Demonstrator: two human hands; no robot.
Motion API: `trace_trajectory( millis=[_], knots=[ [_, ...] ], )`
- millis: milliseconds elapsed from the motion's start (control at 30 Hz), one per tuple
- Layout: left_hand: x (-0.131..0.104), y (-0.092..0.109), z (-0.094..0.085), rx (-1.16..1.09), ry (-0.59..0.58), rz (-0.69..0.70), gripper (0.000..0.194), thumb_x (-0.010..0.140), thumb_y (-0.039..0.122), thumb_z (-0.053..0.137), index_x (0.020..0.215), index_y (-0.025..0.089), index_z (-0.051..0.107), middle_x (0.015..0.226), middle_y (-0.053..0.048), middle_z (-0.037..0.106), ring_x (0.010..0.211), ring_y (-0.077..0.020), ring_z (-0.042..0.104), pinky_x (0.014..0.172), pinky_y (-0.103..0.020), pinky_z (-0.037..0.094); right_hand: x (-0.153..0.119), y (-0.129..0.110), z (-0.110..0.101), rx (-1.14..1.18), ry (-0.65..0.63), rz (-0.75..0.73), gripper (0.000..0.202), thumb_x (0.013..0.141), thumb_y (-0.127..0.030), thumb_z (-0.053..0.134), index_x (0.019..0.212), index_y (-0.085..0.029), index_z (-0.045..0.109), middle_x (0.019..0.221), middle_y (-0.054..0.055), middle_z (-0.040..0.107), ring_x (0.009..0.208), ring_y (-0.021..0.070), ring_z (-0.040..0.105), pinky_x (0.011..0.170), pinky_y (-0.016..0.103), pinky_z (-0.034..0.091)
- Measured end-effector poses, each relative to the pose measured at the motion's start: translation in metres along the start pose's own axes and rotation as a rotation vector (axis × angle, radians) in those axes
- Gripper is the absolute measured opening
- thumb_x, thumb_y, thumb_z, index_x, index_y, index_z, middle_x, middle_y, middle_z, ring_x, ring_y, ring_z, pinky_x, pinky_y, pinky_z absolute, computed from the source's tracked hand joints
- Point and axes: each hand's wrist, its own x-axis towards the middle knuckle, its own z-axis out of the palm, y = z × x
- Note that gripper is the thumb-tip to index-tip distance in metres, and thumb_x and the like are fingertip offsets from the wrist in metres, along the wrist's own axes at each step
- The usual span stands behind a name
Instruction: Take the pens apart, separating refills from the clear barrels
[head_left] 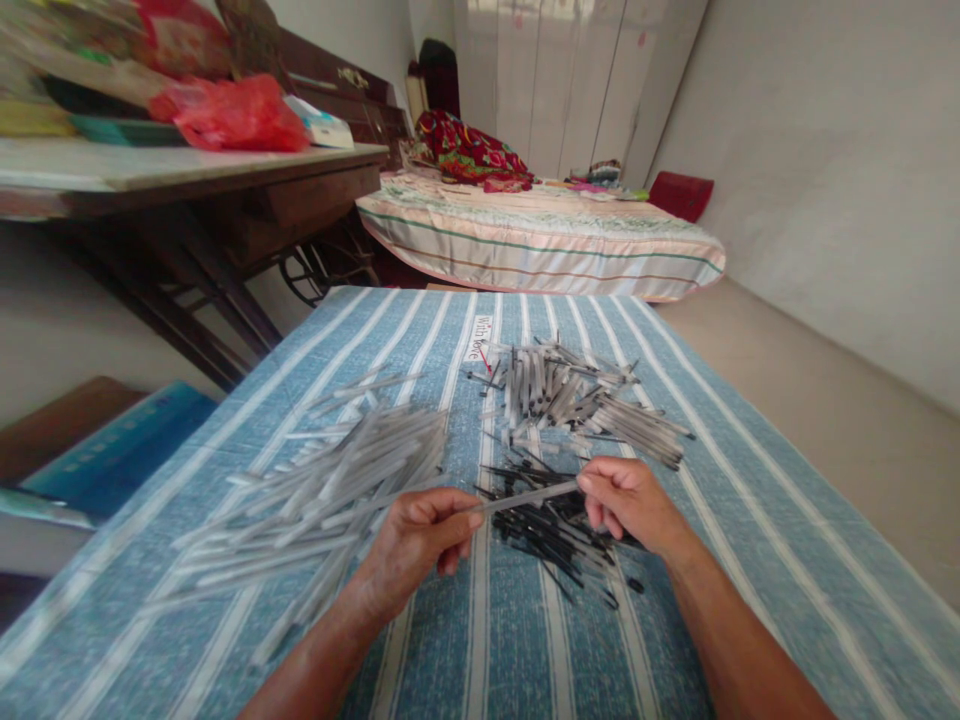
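Note:
A thin translucent plastic tube (531,496) is stretched level between my two hands. My left hand (431,535) pinches its left end between thumb and fingers. At the other end, my right hand (626,500) grips the tip; its fingertips partly hide that end. Below the tube lies a pile of slim black sticks (547,535), some under my right hand. Left of my left hand spreads a heap of long whitish translucent tubes (337,490). Farther back on the right is a pile of similar tubes with dark ends (555,385).
Everything lies on a table with a blue and white striped cloth (420,660). A side table (127,175) with a red plastic bag (232,115) stands at the left. Behind is a bed (540,235). Low on the left sits a blue flat item (120,445).

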Motion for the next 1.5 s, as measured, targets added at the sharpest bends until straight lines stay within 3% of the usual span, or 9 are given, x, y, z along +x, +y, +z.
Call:
trace_trajectory(
  millis=[200, 333, 433, 600, 833, 1000, 1133, 1300, 1500],
  knots=[
    [0.0, 0.002, 0.001, -0.006, -0.021, -0.034, 0.022, 0.066, 0.033, 0.064, 0.074, 0.012, 0.065, 0.046, 0.003, 0.052, 0.037, -0.0061, 0.041, 0.037, -0.018, 0.03, 0.0, 0.005, -0.006, 0.138, -0.106, 0.02, 0.024, 0.077, -0.038, 0.059, 0.078, -0.014, 0.053, 0.061, 0.002, 0.066, 0.035, 0.0074, 0.052, 0.037, 0.016, 0.034],
    [0.0, 0.002, -0.001, -0.024, -0.036, -0.036, 0.023, 0.069, 0.035, 0.062, 0.067, 0.012, 0.062, 0.046, 0.003, 0.052, 0.035, -0.0056, 0.04, 0.036, -0.018, 0.029, -0.001, 0.006, -0.01, 0.18, -0.095, 0.005, 0.021, 0.075, -0.033, 0.061, 0.081, -0.015, 0.052, 0.066, 0.003, 0.067, 0.043, 0.0102, 0.059, 0.043, 0.019, 0.04],
    [0.0, 0.002, -0.003, -0.023, -0.015, -0.003, 0.023, 0.071, 0.034, 0.061, 0.067, 0.012, 0.061, 0.046, 0.003, 0.051, 0.036, -0.0055, 0.04, 0.037, -0.018, 0.029, -0.001, 0.005, -0.015, 0.116, -0.039, -0.01, 0.019, 0.074, -0.031, 0.062, 0.081, -0.016, 0.052, 0.065, 0.001, 0.066, 0.04, 0.0081, 0.055, 0.042, 0.018, 0.039],
    [0.001, 0.001, -0.004, -0.006, -0.034, -0.021, 0.023, 0.069, 0.034, 0.063, 0.068, 0.012, 0.061, 0.046, 0.003, 0.051, 0.037, -0.0059, 0.04, 0.037, -0.018, 0.03, -0.003, 0.0, -0.016, -0.046, -0.003, 0.038, 0.026, 0.074, -0.033, 0.061, 0.092, -0.015, 0.057, 0.05, -0.005, 0.058, 0.027, 0.004, 0.038, 0.031, 0.015, 0.026],
    [0.001, 0.001, -0.003, 0.014, -0.051, -0.045, 0.023, 0.068, 0.035, 0.063, 0.071, 0.012, 0.064, 0.046, 0.003, 0.052, 0.037, -0.0058, 0.041, 0.037, -0.018, 0.03, -0.003, 0.0, -0.006, -0.013, -0.037, 0.025, 0.023, 0.076, -0.037, 0.058, 0.077, -0.014, 0.059, 0.047, -0.003, 0.057, 0.027, 0.0038, 0.039, 0.03, 0.014, 0.027],
    [-0.001, 0.006, -0.009, 0.06, -0.061, -0.045, 0.024, 0.069, 0.036, 0.062, 0.071, 0.012, 0.064, 0.047, 0.002, 0.053, 0.038, -0.0058, 0.041, 0.038, -0.018, 0.031, -0.003, 0.001, -0.012, -0.011, -0.052, 0.015, 0.023, 0.076, -0.037, 0.058, 0.071, -0.014, 0.057, 0.049, -0.002, 0.059, 0.03, 0.0051, 0.044, 0.032, 0.014, 0.03],
    [-0.003, 0.014, -0.024, 0.109, 0.029, -0.004, 0.026, 0.066, 0.038, 0.064, 0.073, 0.013, 0.064, 0.047, 0.003, 0.051, 0.04, -0.0068, 0.041, 0.039, -0.018, 0.031, -0.005, -0.001, -0.025, -0.001, 0.018, 0.014, 0.019, 0.075, -0.034, 0.058, 0.072, -0.015, 0.055, 0.049, -0.002, 0.059, 0.03, 0.0051, 0.043, 0.032, 0.015, 0.03],
    [-0.007, 0.024, -0.057, 0.25, 0.218, 0.084, 0.027, 0.066, 0.035, 0.064, 0.082, 0.013, 0.064, 0.051, 0.004, 0.053, 0.044, -0.0075, 0.044, 0.043, -0.018, 0.034, -0.007, 0.004, -0.046, -0.007, 0.11, 0.076, 0.018, 0.072, -0.031, 0.059, 0.072, -0.015, 0.054, 0.045, -0.003, 0.057, 0.027, 0.0044, 0.038, 0.03, 0.014, 0.026],
    [-0.012, 0.028, -0.08, 0.559, 0.495, 0.103, 0.03, 0.068, 0.037, 0.06, 0.085, 0.013, 0.064, 0.051, 0.006, 0.056, 0.046, -0.0084, 0.045, 0.048, -0.017, 0.035, -0.009, 0.008, -0.054, -0.143, 0.044, 0.162, 0.018, 0.073, -0.033, 0.058, 0.07, -0.016, 0.054, 0.041, -0.005, 0.052, 0.026, 0.0035, 0.031, 0.029, 0.015, 0.022]
  ],
)
